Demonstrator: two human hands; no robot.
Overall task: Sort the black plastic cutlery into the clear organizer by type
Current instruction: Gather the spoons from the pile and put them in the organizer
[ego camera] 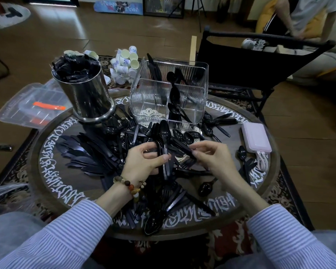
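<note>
Black plastic cutlery lies heaped on a round dark table (52, 171): a fan of knives (85, 152) at the left, loose spoons (188, 136) in the middle, mixed pieces (175, 200) at the near edge. My left hand (144, 162) grips a bunch of black spoons (164, 133), bowls pointing away from me. My right hand (211, 156) pinches the handle of another black piece (180, 146) beside that bunch. The clear ribbed organizer (144, 90) stands behind, with spoons in its right compartment and knives at its back left.
A steel canister (85, 94) stuffed with black wrappers stands at the table's left rear. A pink power bank (256, 138) with its cable lies at the right. Small paper cups (126, 63), a clear plastic box (29, 105) and a black folding chair (250, 61) surround the table. A person sits at far right.
</note>
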